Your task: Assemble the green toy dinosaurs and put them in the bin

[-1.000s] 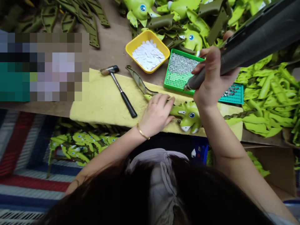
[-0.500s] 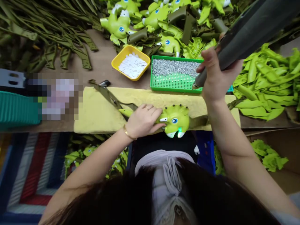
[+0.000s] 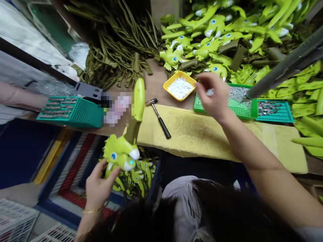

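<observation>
**Top-heavy toy (image 3: 118,153) held clear of the pad, above a full crate (image 3: 155,183)**

The toy, a lime triceratops head on an olive shaft with a long lime piece standing up from it, is off the left end of the yellow pad (image 3: 199,134), in the left grip (image 3: 97,188). That grip is closed around the underside of the head, so most of the toy's length rises above the hand. If the fingers ease or the wrist turns too sharply, the long piece could lever the toy over and drop it among the others in the crate.

The right grip (image 3: 213,97) is half open past the pad's far edge, over the near corner of the green tray (image 3: 222,116). Nothing shows in it, though blur could hide a small stud. Silver studs lie loose in that tray, so a careless brush of the fingers could scatter them. The dark power tool (image 3: 282,65) slants down to the tray's far side with no hand on it; a knock from the forearm could shift the tool or the tray.

The yellow tray (image 3: 179,85) of white discs sits just past the same edge, close to the right grip, where a wide sweep could tip it. The mallet (image 3: 158,117) lies on the pad's left part, where the toy could strike it if lowered carelessly.
</observation>
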`<state>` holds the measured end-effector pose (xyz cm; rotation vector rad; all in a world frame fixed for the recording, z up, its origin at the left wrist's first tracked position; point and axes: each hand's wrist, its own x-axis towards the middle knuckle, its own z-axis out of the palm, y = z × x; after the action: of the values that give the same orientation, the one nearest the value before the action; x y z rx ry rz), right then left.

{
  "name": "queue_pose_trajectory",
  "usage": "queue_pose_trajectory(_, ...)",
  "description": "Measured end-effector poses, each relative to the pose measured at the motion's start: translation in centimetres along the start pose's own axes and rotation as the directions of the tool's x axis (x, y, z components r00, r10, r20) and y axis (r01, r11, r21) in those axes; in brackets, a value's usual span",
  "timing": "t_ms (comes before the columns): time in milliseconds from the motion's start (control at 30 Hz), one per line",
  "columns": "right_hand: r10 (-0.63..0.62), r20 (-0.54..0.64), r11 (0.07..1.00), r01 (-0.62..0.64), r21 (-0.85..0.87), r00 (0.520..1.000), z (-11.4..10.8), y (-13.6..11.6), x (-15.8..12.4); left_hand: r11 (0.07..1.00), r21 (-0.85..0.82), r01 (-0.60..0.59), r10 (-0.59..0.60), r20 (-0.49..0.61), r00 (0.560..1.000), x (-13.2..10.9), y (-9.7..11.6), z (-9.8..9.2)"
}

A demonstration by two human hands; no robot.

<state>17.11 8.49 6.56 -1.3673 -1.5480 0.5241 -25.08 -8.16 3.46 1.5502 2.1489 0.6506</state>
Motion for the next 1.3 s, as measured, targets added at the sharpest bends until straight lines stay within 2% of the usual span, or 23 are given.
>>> queue_pose_trajectory(67,0.060,0.151,0.963,-0.017,-0.270,0.987,3.9,1.2,3.6,0.989,-0.128,0.068,-0.061,0.059,0.996,0.7,1.3,1.5)
queue_pose_trajectory(100,0.135,0.225,0.905,-0.027,-0.424,0.965,5.3,1.7,5.2,0.976,-0.202,0.086,-0.069,0.088,0.994,1.1,2.0,2.1)
queue_pose_trajectory(133,0.215,0.273,0.834,-0.031,-0.551,0.938,6.5,2.2,6.5,0.955,-0.278,0.104,-0.078,0.104,0.992,1.4,2.7,2.5)
queue_pose_trajectory(200,0.324,0.298,0.728,-0.036,-0.685,0.898,7.8,2.9,8.2,0.898,-0.409,0.163,-0.124,0.120,0.985,1.9,3.9,3.0)
queue_pose_trajectory(300,0.346,0.282,0.685,-0.036,-0.728,0.895,8.2,3.0,8.3,0.797,-0.544,0.263,-0.205,0.166,0.964,2.2,5.2,3.0)
queue_pose_trajectory(400,0.325,0.275,0.673,-0.017,-0.740,0.905,7.8,2.6,7.3,0.722,-0.612,0.323,-0.223,0.236,0.946,2.4,6.5,2.9)
queue_pose_trajectory(467,0.286,0.270,0.681,0.004,-0.732,0.919,7.5,2.2,6.6,0.697,-0.641,0.321,-0.217,0.238,0.947,2.5,7.2,3.0)
queue_pose_trajectory(600,0.211,0.207,0.706,-0.002,-0.708,0.955,7.1,2.1,5.8,0.708,-0.655,0.262,-0.158,0.214,0.964,2.8,8.1,3.6)
queue_pose_trajectory(700,0.204,0.114,0.771,-0.087,-0.631,0.972,6.9,2.4,5.7,0.710,-0.659,0.248,-0.137,0.217,0.967,2.8,8.4,4.0)
queue_pose_trajectory(767,0.186,0.061,0.854,-0.130,-0.503,0.981,6.8,2.0,5.3,0.703,-0.666,0.249,-0.125,0.229,0.965,2.8,8.7,4.2)
queue_pose_trajectory(833,0.139,0.012,0.947,-0.129,-0.293,0.990,6.7,0.6,4.0,0.677,-0.689,0.258,-0.094,0.267,0.959,2.8,9.3,4.6)
queue_pose_trajectory(900,0.138,0.023,0.990,-0.139,0.033,0.990,6.8,-1.9,1.7,0.640,-0.716,0.277,-0.068,0.307,0.949,2.8,10.3,5.1)
queue_pose_trajectory(933,0.161,0.071,0.961,-0.172,0.214,0.984,7.0,-3.4,0.2,0.618,-0.731,0.288,-0.053,0.327,0.944,2.8,10.9,5.5)
queue_pose_trajectory(967,0.189,0.162,0.894,-0.238,0.380,0.969,7.1,-4.8,-1.3,0.596,-0.745,0.299,-0.038,0.346,0.937,2.8,11.5,5.9)
queue_pose_trajectory(1033,0.221,0.333,0.738,-0.381,0.558,0.917,7.4,-7.2,-4.0,0.555,-0.769,0.318,-0.004,0.380,0.925,2.8,12.7,6.8)
queue_pose_trajectory(1067,0.225,0.389,0.684,-0.430,0.589,0.893,7.5,-8.0,-5.0,0.537,-0.778,0.326,0.014,0.394,0.919,2.8,13.2,7.2)
queue_pose_trajectory(1133,0.213,0.436,0.667,-0.456,0.589,0.874,7.5,-8.6,-6.3,0.519,-0.787,0.333,0.030,0.406,0.913,2.7,14.0,7.8)
queue_pose_trajectory(1200,0.162,0.436,0.739,-0.402,0.541,0.885,7.4,-8.3,-6.8,0.520,-0.788,0.331,0.035,0.406,0.913,2.6,14.4,8.1)
queue_pose_trajectory(1300,0.071,0.375,0.876,-0.238,0.420,0.924,7.0,-7.4,-6.7,0.526,-0.792,0.310,0.057,0.396,0.916,2.3,14.6,8.4)
